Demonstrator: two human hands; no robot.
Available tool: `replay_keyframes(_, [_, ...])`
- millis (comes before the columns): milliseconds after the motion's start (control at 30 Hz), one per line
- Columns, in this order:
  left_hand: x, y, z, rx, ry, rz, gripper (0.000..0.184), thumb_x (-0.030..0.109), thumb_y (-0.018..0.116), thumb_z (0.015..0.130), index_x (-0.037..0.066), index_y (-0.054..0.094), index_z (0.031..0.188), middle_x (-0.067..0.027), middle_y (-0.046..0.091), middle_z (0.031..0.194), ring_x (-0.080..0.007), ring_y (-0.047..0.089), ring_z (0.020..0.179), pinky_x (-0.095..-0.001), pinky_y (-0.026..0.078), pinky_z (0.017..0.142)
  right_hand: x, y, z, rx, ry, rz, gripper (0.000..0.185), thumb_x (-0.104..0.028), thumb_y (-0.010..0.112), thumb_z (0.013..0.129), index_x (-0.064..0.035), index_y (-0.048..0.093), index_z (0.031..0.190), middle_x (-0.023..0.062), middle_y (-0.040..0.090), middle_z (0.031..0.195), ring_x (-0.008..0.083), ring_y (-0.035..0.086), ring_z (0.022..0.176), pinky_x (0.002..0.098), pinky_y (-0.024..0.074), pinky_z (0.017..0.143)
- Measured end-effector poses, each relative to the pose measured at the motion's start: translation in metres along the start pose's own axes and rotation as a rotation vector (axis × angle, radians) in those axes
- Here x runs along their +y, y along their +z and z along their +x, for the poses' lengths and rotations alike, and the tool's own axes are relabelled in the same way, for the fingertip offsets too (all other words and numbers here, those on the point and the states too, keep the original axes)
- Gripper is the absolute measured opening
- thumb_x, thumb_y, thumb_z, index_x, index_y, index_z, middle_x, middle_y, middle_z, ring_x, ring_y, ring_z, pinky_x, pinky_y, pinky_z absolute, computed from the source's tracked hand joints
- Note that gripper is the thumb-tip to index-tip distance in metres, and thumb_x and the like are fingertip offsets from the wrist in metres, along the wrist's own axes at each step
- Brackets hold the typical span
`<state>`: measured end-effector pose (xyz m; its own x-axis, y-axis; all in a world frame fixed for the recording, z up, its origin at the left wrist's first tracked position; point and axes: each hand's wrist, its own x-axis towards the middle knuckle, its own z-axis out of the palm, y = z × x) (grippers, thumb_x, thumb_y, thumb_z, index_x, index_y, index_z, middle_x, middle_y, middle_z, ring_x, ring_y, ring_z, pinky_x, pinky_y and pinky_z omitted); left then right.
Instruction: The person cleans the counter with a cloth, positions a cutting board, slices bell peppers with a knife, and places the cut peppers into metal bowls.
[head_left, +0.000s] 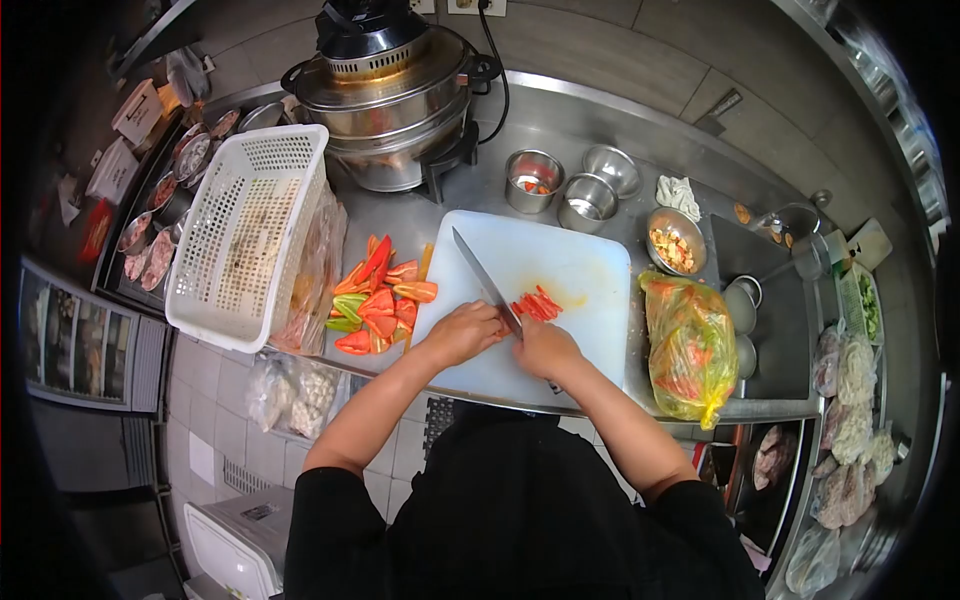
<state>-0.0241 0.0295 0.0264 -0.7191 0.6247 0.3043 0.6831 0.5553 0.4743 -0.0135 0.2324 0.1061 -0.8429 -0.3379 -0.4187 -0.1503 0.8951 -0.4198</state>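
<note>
the knife (485,275) is gripped by the right hand (545,350), the fingers being clamped around the handle, of which only the end is exposed below the palm. the blade is directed obliquely across the cutting board (590,325), with the tip pointed toward the upper left corner. the left hand (468,333) is placed over the board just beside the blade, on its left side, with the fingers curled together; whether anything is held beneath them cannot be told.

the red strips (538,304) are located on the board in a small heap, just to the right of the blade and near the right hand. the board is stained orange around them.

pepper pieces (378,308) in red, orange and green are piled on the steel counter (385,212), immediately left of the board. a perforated white basket (255,215) is positioned farther left.

beyond the board, red bits are contained in a steel container (528,203), beside which two more steel vessels are set. a bowl (665,216) is filled with orange-brown pieces. a knotted yellow bag (690,345) is placed to the right, between the board and the sink (770,408).
</note>
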Motion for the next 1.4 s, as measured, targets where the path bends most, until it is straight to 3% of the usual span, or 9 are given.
replay_keyframes(533, [0.000, 0.004, -0.003, 0.076, -0.024, -0.061, 0.012, 0.013, 0.076, 0.084, 0.008, 0.069, 0.093, -0.0068, 0.063, 0.098, -0.0286, 0.062, 0.097, -0.0407, 0.052, 0.089, 0.003, 0.005, 0.005, -0.035, -0.043, 0.016, 0.037, -0.021, 0.058, 0.091, 0.0017, 0.056, 0.120, 0.0289, 0.070, 0.108, 0.0439, 0.068, 0.101, 0.0529, 0.0534, 0.089])
replay_keyframes(600, [-0.002, 0.003, -0.002, 0.070, -0.022, -0.066, 0.012, 0.012, 0.076, 0.083, 0.008, 0.069, 0.093, -0.0069, 0.063, 0.098, -0.0287, 0.062, 0.097, -0.0404, 0.052, 0.089, 0.004, 0.000, 0.008, -0.029, -0.052, 0.015, 0.043, -0.021, 0.054, 0.093, 0.0032, 0.056, 0.129, 0.0279, 0.071, 0.110, 0.0420, 0.070, 0.103, 0.0516, 0.0537, 0.092])
replay_keyframes(733, [-0.003, 0.007, -0.007, 0.053, -0.048, -0.033, 0.013, 0.012, 0.077, 0.082, 0.008, 0.069, 0.092, -0.0064, 0.063, 0.097, -0.0287, 0.062, 0.097, -0.0397, 0.052, 0.088, 0.001, -0.011, 0.003, -0.077, -0.093, -0.031, 0.044, -0.021, 0.053, 0.093, 0.0047, 0.055, 0.129, 0.0283, 0.071, 0.111, 0.0419, 0.070, 0.103, 0.0511, 0.0536, 0.092])
replay_keyframes(800, [-0.001, 0.007, -0.008, 0.082, -0.043, -0.051, 0.013, 0.012, 0.077, 0.081, 0.008, 0.069, 0.091, -0.0065, 0.062, 0.097, -0.0288, 0.061, 0.097, -0.0397, 0.052, 0.088, 0.003, 0.010, 0.005, -0.004, -0.046, 0.009, 0.038, -0.023, 0.059, 0.091, 0.0022, 0.056, 0.120, 0.0283, 0.070, 0.105, 0.0442, 0.069, 0.100, 0.0530, 0.0536, 0.088])
replay_keyframes(867, [0.001, 0.005, -0.004, 0.109, -0.030, -0.068, 0.014, 0.011, 0.077, 0.081, 0.008, 0.068, 0.091, -0.0065, 0.062, 0.096, -0.0289, 0.061, 0.096, -0.0397, 0.052, 0.087, 0.013, 0.010, 0.014, 0.002, -0.061, 0.033, 0.039, -0.023, 0.059, 0.091, 0.0021, 0.056, 0.120, 0.0287, 0.070, 0.106, 0.0444, 0.069, 0.101, 0.0529, 0.0534, 0.089])
replay_keyframes(1000, [0.002, 0.004, -0.006, 0.077, -0.036, -0.048, 0.015, 0.013, 0.076, 0.083, 0.007, 0.067, 0.093, -0.0070, 0.061, 0.096, -0.0290, 0.061, 0.096, -0.0402, 0.052, 0.087, 0.002, -0.016, 0.001, -0.050, -0.100, -0.002, 0.040, -0.025, 0.059, 0.092, 0.0020, 0.056, 0.121, 0.0293, 0.070, 0.105, 0.0449, 0.069, 0.100, 0.0527, 0.0530, 0.090])
replay_keyframes(1100, [0.003, 0.006, -0.009, 0.063, -0.066, -0.037, 0.015, 0.013, 0.076, 0.083, 0.007, 0.067, 0.094, -0.0070, 0.062, 0.097, -0.0289, 0.062, 0.098, -0.0405, 0.052, 0.088, 0.009, 0.018, 0.009, 0.047, -0.073, 0.115, 0.039, -0.024, 0.058, 0.092, 0.0016, 0.056, 0.121, 0.0294, 0.070, 0.105, 0.0449, 0.068, 0.101, 0.0529, 0.0529, 0.090])
replay_keyframes(1400, [0.004, 0.001, -0.024, 0.150, -0.130, 0.012, 0.020, 0.011, 0.075, 0.083, 0.007, 0.070, 0.102, -0.0080, 0.065, 0.104, -0.0298, 0.063, 0.101, -0.0418, 0.052, 0.088, 0.005, 0.017, 0.008, 0.007, -0.011, 0.082, 0.040, -0.021, 0.057, 0.091, 0.0003, 0.057, 0.125, 0.0276, 0.072, 0.104, 0.0436, 0.070, 0.099, 0.0536, 0.0534, 0.088])
